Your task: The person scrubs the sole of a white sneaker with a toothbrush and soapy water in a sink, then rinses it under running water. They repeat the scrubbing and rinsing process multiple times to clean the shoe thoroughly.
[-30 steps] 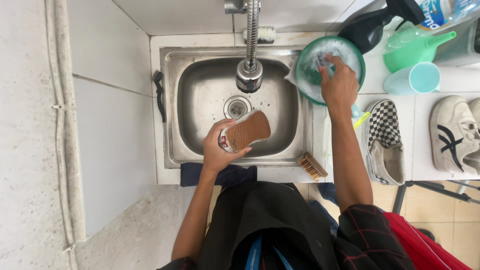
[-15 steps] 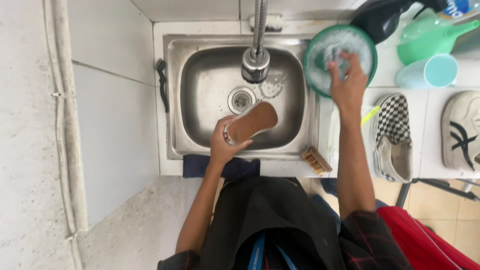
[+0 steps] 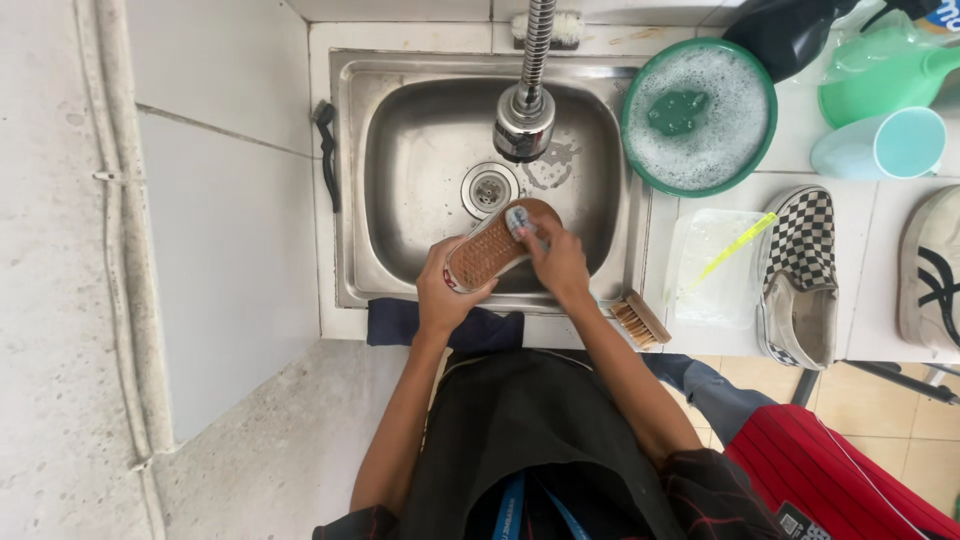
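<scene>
White tiled counter [image 3: 420, 35] wraps around a steel sink [image 3: 400, 180] set into it, with a pale wall panel on the left and a flexible metal faucet [image 3: 525, 120] hanging over the basin above the round drain [image 3: 487, 188]. On the counter right of the sink stands a green basin [image 3: 765, 120] full of soapy foam, and farther right a green plastic jug [image 3: 880, 85] and a light blue cup [image 3: 895, 143]. Nearer, on the right, a checkered slip-on shoe [image 3: 800, 280] lies beside a clear plastic bag [image 3: 715, 270], with a second pale shoe [image 3: 930, 275] at the right edge. A dark cloth [image 3: 400, 325] hangs over the near rim of the sink, and a small wooden scrub brush [image 3: 640, 320] rests on that rim to the right. Over the near part of the basin the person holds a shoe [image 3: 490, 250] sole up, its brown waffle sole facing the camera. Their left hand [image 3: 445, 295] is wrapped around its near end, fingers curled tight on it. Their right hand [image 3: 555, 260] presses a small blue-white sponge or cloth [image 3: 518, 220] against the far end of the sole, fingers pinched on it.
</scene>
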